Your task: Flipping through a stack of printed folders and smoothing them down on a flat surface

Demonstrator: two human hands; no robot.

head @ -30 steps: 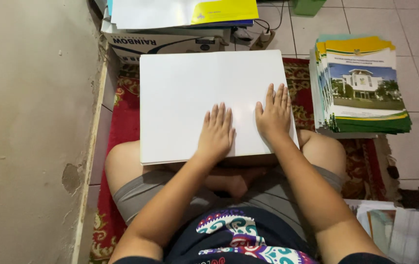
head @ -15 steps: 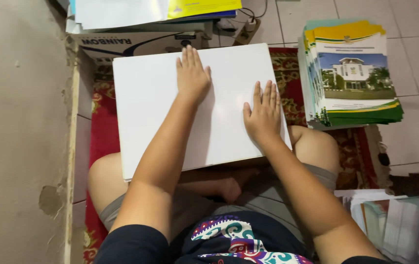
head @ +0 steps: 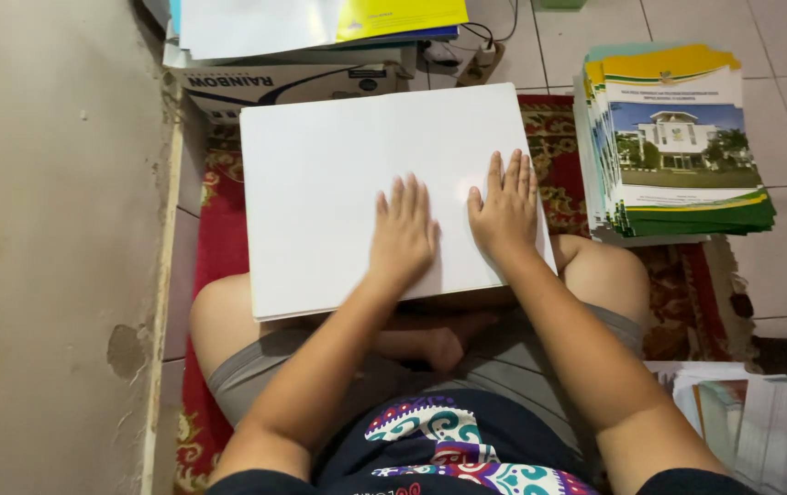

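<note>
A large white rectangular sheet of stiff paper lies across the lap of a person sitting cross-legged on a red patterned rug, and every other thing is placed from that sheet. Both hands rest flat on its near half: the left hand near the middle, the right hand just beside it towards the sheet's right edge, fingers spread and pressing down, each grip apart and clamped on nothing. The step in hand looks like smoothing or flattening the sheet (a judgement from the flat palms). A next move would call for keeping even pressure so the sheet does not slide off the knees. Right of the sheet stands a stack of green and yellow printed booklets; beyond its far edge sits a cardboard box under loose papers.
</note>
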